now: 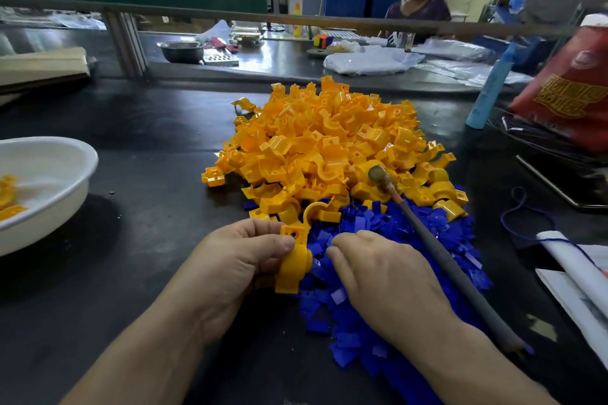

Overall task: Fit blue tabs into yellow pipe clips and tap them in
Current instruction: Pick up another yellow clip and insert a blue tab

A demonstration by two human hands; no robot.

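Note:
My left hand (237, 260) grips a yellow pipe clip (293, 256) between thumb and fingers, just left of the blue pile. My right hand (378, 276) lies palm down on the pile of blue tabs (394, 273), fingertips curled into the tabs next to the clip; whether they pinch a tab is hidden. A large heap of yellow pipe clips (329, 148) sits beyond the tabs. A small hammer (427, 237) with a grey handle lies across both piles, its metal head resting on the yellow heap, right of my right hand.
A white bowl (65, 181) holding a few yellow clips stands at the left edge. At the right lie a blue tube (490, 89), a red bag (572, 85), a wire rack and papers (579, 276). A rail and a second bench with two people lie beyond.

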